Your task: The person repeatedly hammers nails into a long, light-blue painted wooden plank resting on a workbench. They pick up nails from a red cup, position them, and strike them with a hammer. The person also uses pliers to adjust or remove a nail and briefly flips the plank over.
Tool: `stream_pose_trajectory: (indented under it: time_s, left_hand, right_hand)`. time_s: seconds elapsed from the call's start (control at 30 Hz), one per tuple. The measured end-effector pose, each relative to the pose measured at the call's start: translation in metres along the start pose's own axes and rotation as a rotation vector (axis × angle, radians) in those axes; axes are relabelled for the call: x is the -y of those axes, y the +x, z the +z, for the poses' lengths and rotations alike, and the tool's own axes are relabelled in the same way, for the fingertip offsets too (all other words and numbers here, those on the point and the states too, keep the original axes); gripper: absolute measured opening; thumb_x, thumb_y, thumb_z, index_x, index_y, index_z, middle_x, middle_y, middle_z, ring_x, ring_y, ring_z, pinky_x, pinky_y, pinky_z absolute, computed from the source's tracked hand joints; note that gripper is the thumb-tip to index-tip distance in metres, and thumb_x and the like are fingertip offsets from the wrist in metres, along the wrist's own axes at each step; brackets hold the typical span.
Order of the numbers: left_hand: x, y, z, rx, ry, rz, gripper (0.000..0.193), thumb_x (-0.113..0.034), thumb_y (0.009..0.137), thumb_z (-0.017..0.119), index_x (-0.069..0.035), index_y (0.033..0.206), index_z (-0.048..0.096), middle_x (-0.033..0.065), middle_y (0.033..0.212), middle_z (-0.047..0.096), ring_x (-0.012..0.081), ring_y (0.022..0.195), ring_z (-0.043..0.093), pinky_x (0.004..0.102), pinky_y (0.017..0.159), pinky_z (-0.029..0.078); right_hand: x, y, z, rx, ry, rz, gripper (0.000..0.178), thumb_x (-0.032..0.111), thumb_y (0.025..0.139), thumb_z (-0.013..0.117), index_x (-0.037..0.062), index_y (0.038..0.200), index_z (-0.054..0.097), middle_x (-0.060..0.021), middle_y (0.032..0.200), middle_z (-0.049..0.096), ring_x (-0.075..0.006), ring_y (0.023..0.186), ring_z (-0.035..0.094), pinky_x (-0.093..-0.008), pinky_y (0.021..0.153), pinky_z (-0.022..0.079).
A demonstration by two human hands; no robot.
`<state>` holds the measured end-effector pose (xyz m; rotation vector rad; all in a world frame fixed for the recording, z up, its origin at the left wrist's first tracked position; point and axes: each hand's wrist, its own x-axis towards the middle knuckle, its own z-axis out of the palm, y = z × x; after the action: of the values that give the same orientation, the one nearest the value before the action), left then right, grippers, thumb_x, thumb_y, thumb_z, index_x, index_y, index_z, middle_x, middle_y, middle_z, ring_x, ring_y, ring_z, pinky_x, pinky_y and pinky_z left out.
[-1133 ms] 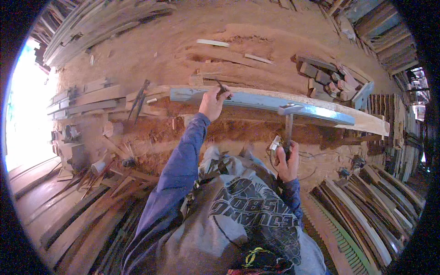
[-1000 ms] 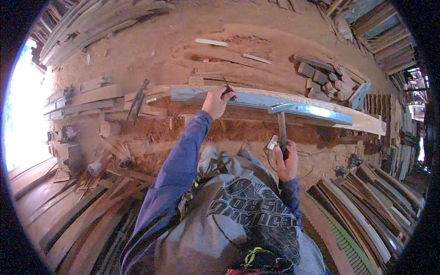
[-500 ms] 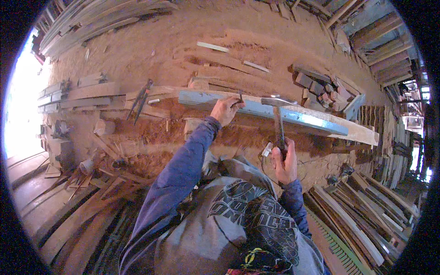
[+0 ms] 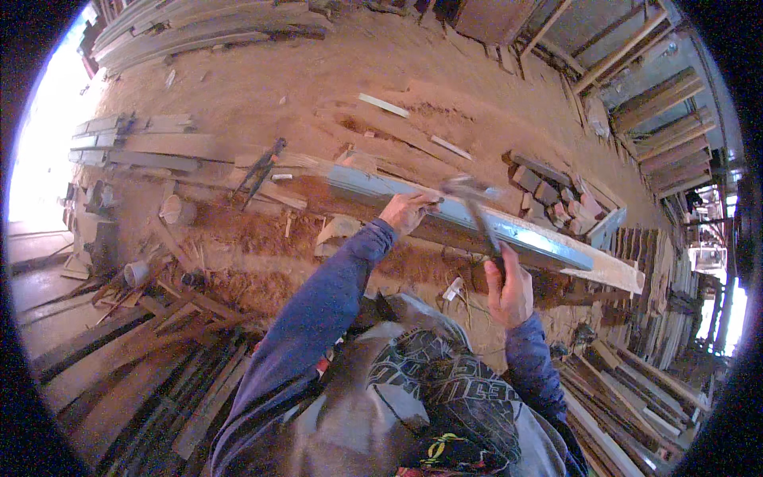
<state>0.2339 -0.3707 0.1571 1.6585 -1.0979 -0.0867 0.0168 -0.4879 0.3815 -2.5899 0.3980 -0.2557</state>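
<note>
A long wooden beam (image 4: 620, 274) lies across in front of me, with a blue-grey strip (image 4: 544, 242) along its near side. My left hand (image 4: 407, 213) rests at the beam's top edge, its fingertips pinched on what looks like a dark nail, mostly hidden now. My right hand (image 4: 510, 288) is closed round the handle of a hammer (image 4: 482, 224). The hammer's head, smeared by motion, is over the beam just right of my left fingertips. Whether it touches the nail I cannot tell.
Long-handled pincers (image 4: 261, 171) lie on boards to the left. Beyond the beam are a pale strip (image 4: 383, 105) and a pile of wood blocks (image 4: 548, 187). Planks (image 4: 636, 381) are stacked at lower right, more timber (image 4: 199, 36) at far left. A bucket-like container (image 4: 137, 274) stands at left.
The hammer's head has come down and left, nearer my left fingertips, and is blurred. The nail, which stood up from my fingers, shows less. The whole view has turned slightly.
</note>
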Motion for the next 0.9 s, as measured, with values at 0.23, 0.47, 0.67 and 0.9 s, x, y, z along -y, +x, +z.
stream_pose_trajectory:
  time_s: [0.23,0.47,0.67,0.9]
  left_hand:
    - [0.004,0.000,0.013,-0.034,0.061,-0.033,0.022,-0.009,0.088,0.067,-0.016,0.108,0.073,0.0093,0.109,0.071,0.0348,0.088,0.069,0.0417,0.073,0.058]
    - [0.010,0.000,0.015,0.086,0.147,-0.158,0.021,-0.013,0.091,0.065,-0.013,0.111,0.071,0.0112,0.110,0.070,0.0349,0.093,0.069,0.0436,0.078,0.057]
    - [0.010,0.000,0.013,0.105,0.092,-0.115,0.032,-0.012,0.089,0.059,-0.012,0.120,0.069,0.0107,0.118,0.071,0.0301,0.103,0.069,0.0405,0.090,0.055]
    - [0.007,-0.002,0.008,0.061,-0.013,-0.041,0.031,-0.010,0.085,0.065,-0.013,0.115,0.069,0.0108,0.111,0.071,0.0339,0.097,0.069,0.0425,0.085,0.057]
  right_hand:
    - [0.010,-0.009,-0.003,-0.165,0.089,-0.131,0.039,0.018,0.095,0.062,-0.0015,0.127,0.055,-0.0269,0.110,0.067,-0.0415,0.098,0.068,-0.0465,0.082,0.055]
    - [0.006,0.000,0.002,0.173,-0.243,0.108,0.036,0.020,0.097,0.059,-0.0007,0.126,0.055,-0.0263,0.104,0.068,-0.0469,0.080,0.066,-0.0506,0.071,0.054]
    - [0.008,-0.013,0.011,-0.039,0.045,0.041,0.044,0.032,0.098,0.058,0.0034,0.131,0.052,-0.0274,0.093,0.069,-0.0474,0.081,0.066,-0.0551,0.071,0.053]
    - [-0.016,-0.030,0.028,0.297,-0.179,0.284,0.041,0.033,0.098,0.057,0.0058,0.128,0.054,-0.0263,0.083,0.068,-0.0465,0.073,0.066,-0.0558,0.066,0.052]
